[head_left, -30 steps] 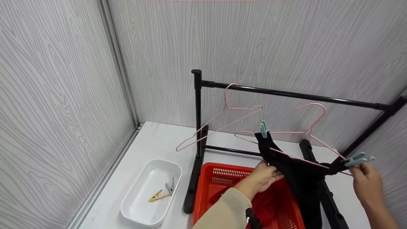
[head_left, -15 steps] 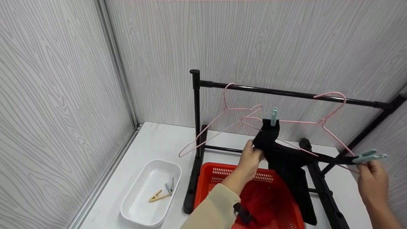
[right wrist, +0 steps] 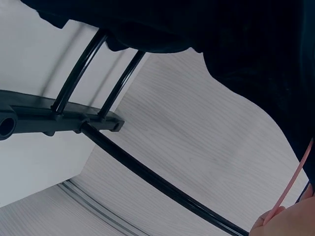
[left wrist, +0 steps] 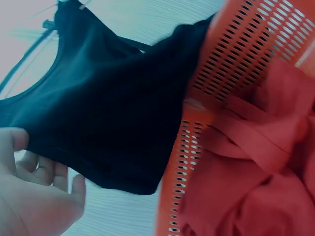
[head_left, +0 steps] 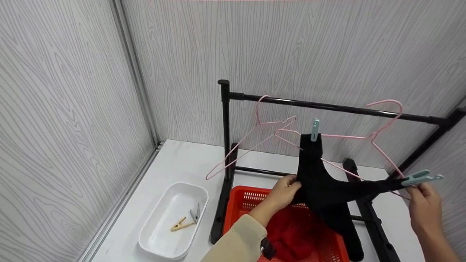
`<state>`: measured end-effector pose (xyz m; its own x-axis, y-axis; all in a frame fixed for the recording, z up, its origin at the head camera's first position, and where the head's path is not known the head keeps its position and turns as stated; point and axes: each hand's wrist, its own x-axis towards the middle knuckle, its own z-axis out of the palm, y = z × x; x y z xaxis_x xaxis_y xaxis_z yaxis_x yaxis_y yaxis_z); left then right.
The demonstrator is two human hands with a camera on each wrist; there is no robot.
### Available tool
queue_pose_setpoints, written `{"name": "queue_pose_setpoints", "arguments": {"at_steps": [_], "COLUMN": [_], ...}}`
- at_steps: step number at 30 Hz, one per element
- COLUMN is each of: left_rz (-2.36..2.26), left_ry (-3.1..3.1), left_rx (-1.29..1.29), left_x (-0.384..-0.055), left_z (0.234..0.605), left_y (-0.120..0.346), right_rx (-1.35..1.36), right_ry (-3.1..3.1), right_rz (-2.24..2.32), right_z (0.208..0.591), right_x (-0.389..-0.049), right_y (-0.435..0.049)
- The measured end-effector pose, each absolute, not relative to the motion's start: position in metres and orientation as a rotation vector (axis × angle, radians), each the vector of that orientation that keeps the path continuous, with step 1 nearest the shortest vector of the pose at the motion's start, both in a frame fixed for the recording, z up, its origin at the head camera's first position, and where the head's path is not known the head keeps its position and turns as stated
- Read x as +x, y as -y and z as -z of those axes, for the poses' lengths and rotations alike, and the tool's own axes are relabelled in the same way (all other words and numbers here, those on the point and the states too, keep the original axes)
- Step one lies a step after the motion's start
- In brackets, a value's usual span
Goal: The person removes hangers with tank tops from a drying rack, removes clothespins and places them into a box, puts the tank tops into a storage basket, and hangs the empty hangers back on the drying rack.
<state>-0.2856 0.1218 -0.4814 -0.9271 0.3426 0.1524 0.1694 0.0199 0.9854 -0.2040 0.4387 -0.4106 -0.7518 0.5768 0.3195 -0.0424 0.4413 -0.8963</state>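
Note:
A black tank top [head_left: 316, 185] hangs by its straps from a pink wire hanger [head_left: 346, 137]. One mint clothespin [head_left: 315, 130] clips the left strap, and another mint clothespin [head_left: 422, 177] clips the right one. My left hand [head_left: 284, 191] pinches the tank top's left edge, thumb in front; the left wrist view shows the other fingers loosely bent under that edge. My right hand [head_left: 425, 207] grips the hanger's lower right end just below the clothespin. The pink wire beside that hand [right wrist: 288, 216] shows in the right wrist view. The hanger's hook overlaps the rack's bar in the head view.
A black rack [head_left: 327, 106] carries a second pink hanger [head_left: 251, 140] on its left. Under the tank top stands a red basket [head_left: 230, 214] with red cloth [head_left: 291, 233] inside. At left, a white tray [head_left: 151, 233] holds a yellow clothespin [head_left: 181, 224] and a grey one.
The hanger with the tank top has risen and shifted right, its hook now up at the bar. My left hand has come out from behind the cloth to its left edge, and the cloth hangs more spread.

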Motion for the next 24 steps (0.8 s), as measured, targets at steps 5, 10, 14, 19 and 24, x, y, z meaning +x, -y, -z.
{"name": "queue_pose_setpoints", "arguments": {"at_steps": [5,10,14,19,24], "left_rz": [-1.87,-1.649,-1.389,-1.244,-1.526], "left_ry": [-2.162,-2.267,-2.505,-2.657,-2.465], "left_rx": [0.542,0.646,0.765,0.695,0.627], "left_x": [-0.282,-0.28,-0.278,-0.274,-0.273], "left_z": [0.498,0.517,0.53,0.534,0.532], "left_y": [-0.123,-0.129,-0.136,-0.141,-0.141], "right_rx": [-0.451,-0.443,-0.435,-0.409,-0.37], "right_ry": [2.128,2.145,2.174,2.167,2.191], "right_rz": [-1.308,-1.29,-1.274,-1.269,-1.262], "right_z": [0.413,0.413,0.415,0.419,0.421], "right_x": [-0.202,-0.201,-0.201,-0.201,-0.2], "right_y": [-0.439,-0.439,-0.44,-0.439,-0.44]}}
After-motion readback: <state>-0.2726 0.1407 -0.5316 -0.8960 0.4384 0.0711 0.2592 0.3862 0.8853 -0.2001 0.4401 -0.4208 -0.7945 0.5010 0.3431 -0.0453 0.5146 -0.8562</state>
